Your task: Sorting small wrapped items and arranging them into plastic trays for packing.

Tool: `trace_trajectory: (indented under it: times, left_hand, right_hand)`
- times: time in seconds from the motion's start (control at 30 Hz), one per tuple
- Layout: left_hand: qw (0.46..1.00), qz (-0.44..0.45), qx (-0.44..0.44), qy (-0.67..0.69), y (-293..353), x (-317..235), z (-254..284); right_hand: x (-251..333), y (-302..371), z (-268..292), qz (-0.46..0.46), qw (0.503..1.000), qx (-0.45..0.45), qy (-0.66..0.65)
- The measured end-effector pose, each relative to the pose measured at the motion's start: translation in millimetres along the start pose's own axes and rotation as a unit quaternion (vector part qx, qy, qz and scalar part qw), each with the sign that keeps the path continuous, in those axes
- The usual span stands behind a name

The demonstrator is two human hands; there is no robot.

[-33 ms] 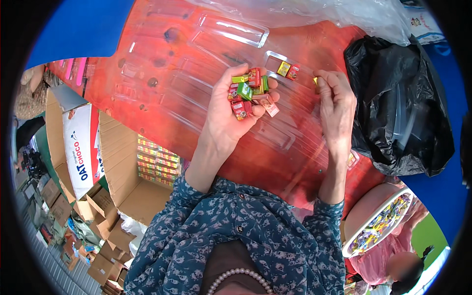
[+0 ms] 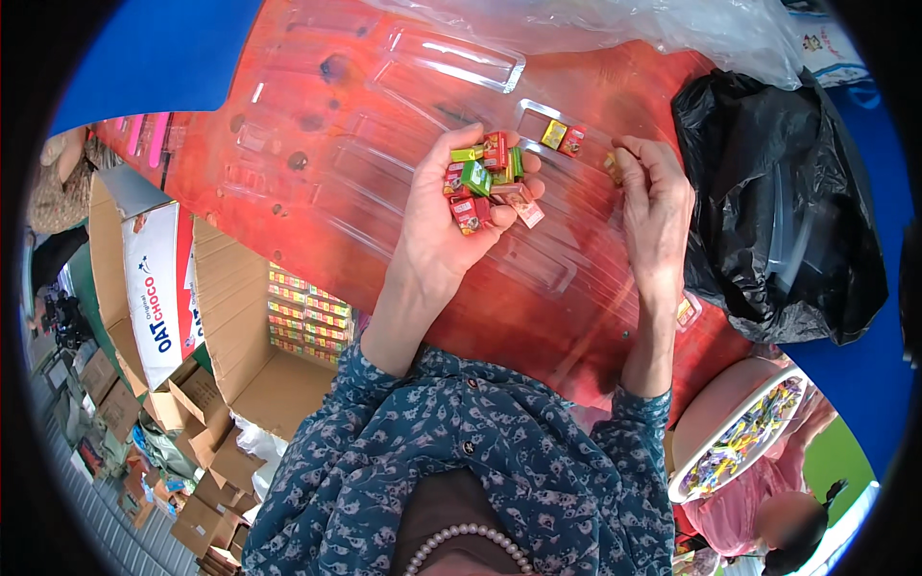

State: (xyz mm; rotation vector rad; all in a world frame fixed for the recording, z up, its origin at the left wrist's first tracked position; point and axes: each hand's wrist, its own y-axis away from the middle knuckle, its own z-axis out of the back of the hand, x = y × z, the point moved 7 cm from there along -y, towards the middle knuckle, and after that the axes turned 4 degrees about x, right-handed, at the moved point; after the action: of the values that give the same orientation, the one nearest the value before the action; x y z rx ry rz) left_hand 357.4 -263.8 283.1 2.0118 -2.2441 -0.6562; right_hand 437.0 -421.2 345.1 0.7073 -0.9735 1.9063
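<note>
My left hand is turned palm up, cupped around several small candy boxes in red, green, yellow and pale pink. Between thumb and fingers, my right hand pinches a small yellowish box, partly hidden by the fingertips. Between the two hands lies a long clear plastic tray. A yellow box and a red box sit side by side in it. More clear trays lie on the red table beyond and under my left hand.
A black plastic bag lies right of my right hand. Clear plastic sheeting covers the far edge of the red table. At left, an open carton holds rows of small boxes. A white tub of wrapped candies stands near a person at lower right.
The small yellowish box has turned a little in my right fingers, which have shifted very slightly. My left hand and the boxes in it stay nearly still.
</note>
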Motion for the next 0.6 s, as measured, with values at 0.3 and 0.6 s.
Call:
trace_trajectory:
  times: [0.3, 0.6]
  left_hand:
    - [1.0, -0.006, 0.017, 0.001, -1, -3, 1]
    - [1.0, -0.009, 0.02, 0.012, -2, -5, 2]
  right_hand:
    - [0, -21, -11, 0.089, 0.993, 0.028, 0.067]
    - [-3, -20, -12, 0.082, 0.994, 0.069, 0.002]
